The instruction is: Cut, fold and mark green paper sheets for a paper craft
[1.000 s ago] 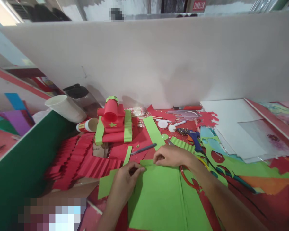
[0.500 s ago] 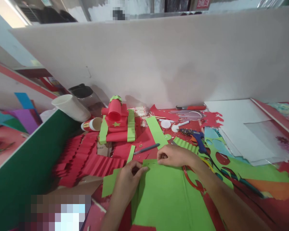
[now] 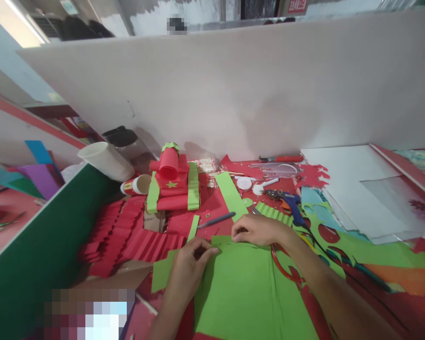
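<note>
A large sheet of green paper (image 3: 241, 288) lies in front of me, its far edge turned up in a narrow fold. My left hand (image 3: 192, 259) pinches the far left corner of this sheet between thumb and fingers. Farther right along the same edge, my right hand (image 3: 257, 230) has its fingers curled down on the fold. Under my right wrist pass the red handles of a pair of scissors (image 3: 283, 267), partly covered by the paper. Just beyond my hands lie a grey pen (image 3: 216, 220) and a light green paper strip (image 3: 230, 193).
A red and green paper tank model (image 3: 172, 184) stands at the back beside a paper cup (image 3: 136, 185). Pleated red paper (image 3: 127, 231) lies left, near a green divider (image 3: 53, 222). A blue glue gun (image 3: 292, 205) and cut paper scraps lie right, before white sheets (image 3: 354, 189).
Both hands stay at the far edge of the green sheet, almost unmoved. The fold beneath my right fingers has shifted slightly. The whole view has moved a little.
</note>
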Demonstrator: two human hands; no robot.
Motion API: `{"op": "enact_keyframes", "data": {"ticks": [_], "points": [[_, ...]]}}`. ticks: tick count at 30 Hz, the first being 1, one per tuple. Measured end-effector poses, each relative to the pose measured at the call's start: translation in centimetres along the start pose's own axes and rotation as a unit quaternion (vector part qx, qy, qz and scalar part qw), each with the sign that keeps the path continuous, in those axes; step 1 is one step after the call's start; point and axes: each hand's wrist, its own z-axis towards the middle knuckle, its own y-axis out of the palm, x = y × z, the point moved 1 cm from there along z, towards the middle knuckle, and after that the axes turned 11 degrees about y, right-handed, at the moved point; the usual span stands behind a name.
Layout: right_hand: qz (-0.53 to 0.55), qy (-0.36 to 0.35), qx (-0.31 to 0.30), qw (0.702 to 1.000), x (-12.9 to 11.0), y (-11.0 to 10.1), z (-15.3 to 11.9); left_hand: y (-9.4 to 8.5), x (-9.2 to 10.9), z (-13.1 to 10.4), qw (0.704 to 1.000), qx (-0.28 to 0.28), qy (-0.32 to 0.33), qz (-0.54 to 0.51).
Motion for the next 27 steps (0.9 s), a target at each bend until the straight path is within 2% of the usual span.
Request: {"op": "enact_keyframes", "data": {"ticks": [27], "points": [[0.018, 0.004, -0.007, 1.0, 0.21, -0.09, 0.03, -0.01, -0.43, -0.13, 1.0, -0.007, 0.0, -0.006]]}}
